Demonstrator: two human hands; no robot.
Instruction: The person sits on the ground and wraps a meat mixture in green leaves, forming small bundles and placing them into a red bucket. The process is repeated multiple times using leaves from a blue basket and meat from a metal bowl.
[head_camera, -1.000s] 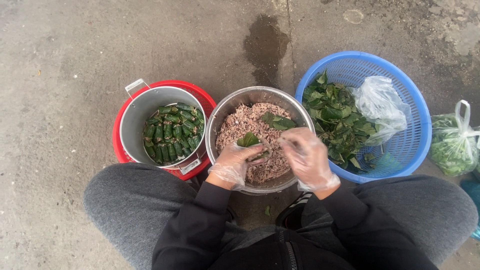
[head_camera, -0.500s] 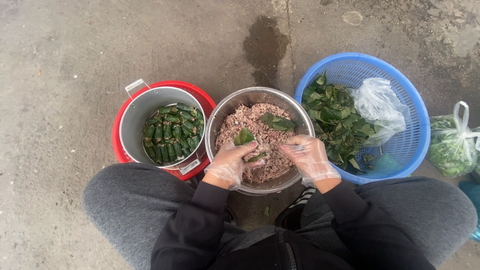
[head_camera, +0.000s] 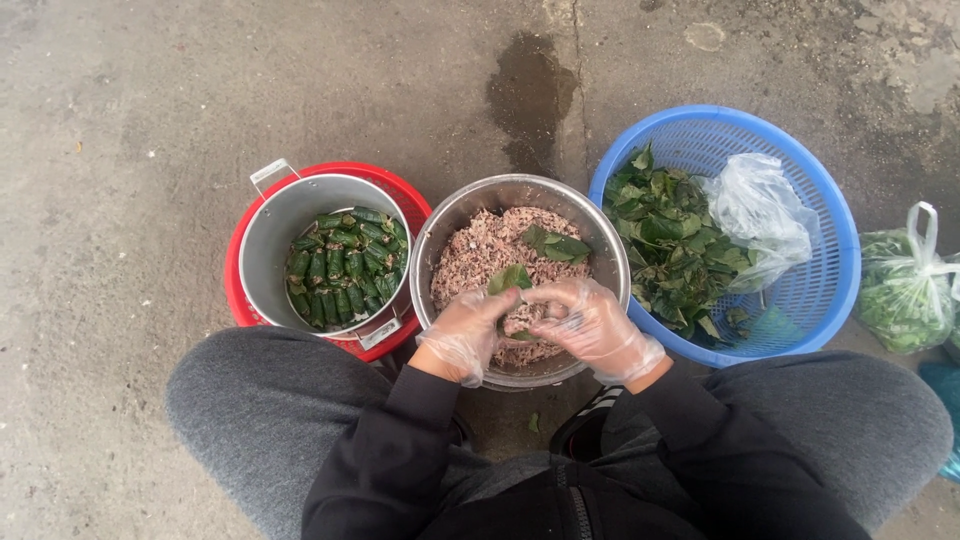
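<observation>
Two hands: both wear thin clear plastic gloves and meet over the near side of the steel bowl (head_camera: 445, 235).
Left hand (head_camera: 466, 335): fingers curled, pinching the green leaf (head_camera: 510, 278) at its lower edge.
Right hand (head_camera: 590, 325): fingers bent over the same leaf and the bit of filling beneath it, touching the left fingertips.
Leaf in hand: one, upright between the two hands, just above the minced filling (head_camera: 480, 245).
One steel bowl: round, in the middle, filled with pinkish-brown minced filling; one more loose leaf or small cluster (head_camera: 560, 245) lies on top at the far right.
One metal pot (head_camera: 270, 225): to the left, with two handles, standing inside one red basin (head_camera: 400, 195).
Leaf rolls (head_camera: 345, 265): a layer of dark green rolls in the pot, more than a dozen, too tightly packed to count exactly.
One blue basket (head_camera: 830, 230): to the right, touching the bowl's rim, holding a heap of loose green leaves (head_camera: 670, 250) and one crumpled clear plastic bag (head_camera: 760, 215).
One tied bag of greens (head_camera: 905, 290): on the concrete floor (head_camera: 150, 100), just right of the basket.
One dark wet patch (head_camera: 530, 95): on the floor beyond the bowl.
</observation>
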